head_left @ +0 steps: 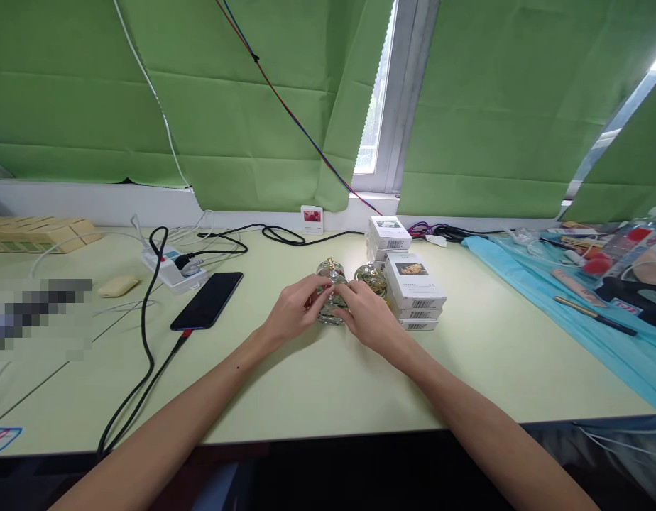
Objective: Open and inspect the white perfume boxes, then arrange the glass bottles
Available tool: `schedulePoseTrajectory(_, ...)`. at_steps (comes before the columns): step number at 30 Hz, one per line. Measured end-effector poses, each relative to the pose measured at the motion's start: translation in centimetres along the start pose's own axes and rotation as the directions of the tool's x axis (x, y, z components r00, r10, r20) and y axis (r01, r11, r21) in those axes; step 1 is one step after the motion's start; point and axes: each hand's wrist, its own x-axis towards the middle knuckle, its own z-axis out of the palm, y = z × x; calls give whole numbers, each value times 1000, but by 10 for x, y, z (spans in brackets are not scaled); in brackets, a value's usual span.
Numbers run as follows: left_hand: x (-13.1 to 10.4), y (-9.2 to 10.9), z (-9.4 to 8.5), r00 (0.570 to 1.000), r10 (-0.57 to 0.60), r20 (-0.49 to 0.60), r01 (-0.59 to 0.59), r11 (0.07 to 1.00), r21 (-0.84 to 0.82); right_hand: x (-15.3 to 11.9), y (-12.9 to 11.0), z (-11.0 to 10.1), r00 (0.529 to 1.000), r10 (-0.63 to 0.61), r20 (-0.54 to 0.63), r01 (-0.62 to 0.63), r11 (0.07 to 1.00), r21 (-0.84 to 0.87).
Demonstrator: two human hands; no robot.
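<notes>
Both hands meet over a small clear glass jar (332, 316) near the middle of the table. My left hand (293, 306) has its thumb and fingers pinched at the upper part of this jar from the left. From the right, my right hand (369, 314) curls its fingers against the same jar, thumb low on its side. The fingers hide much of its top. Just behind stands a lidded glass jar (331, 267) with a gold knob. Another glass jar with gold trim (371, 275) sits beyond my right hand, partly covered by it.
White boxes (416, 284) are stacked right of the jars, with more boxes (389, 234) behind. A small picture box (312, 220) leans at the wall. Left lie a phone (208, 301), a power strip (173, 271) and black cables. Blue sheeting (525, 284) with clutter covers the right side.
</notes>
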Motion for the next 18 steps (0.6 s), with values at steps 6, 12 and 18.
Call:
schedulePoseTrajectory(6, 2, 3, -1, 1000, 30, -5, -30, 999, 14, 1, 3, 1, 1000, 0, -5, 0, 1000, -17)
schedulePoseTrajectory(12, 2, 4, 0, 1000, 26, 8, -26, 1000, 1, 1, 4, -1, 1000, 2, -9, -2, 1000, -13)
schedulePoseTrajectory(18, 1, 5, 2, 999, 25, 21, -24, 1000, -18, 1, 5, -1, 1000, 4, -14, -5, 1000, -21)
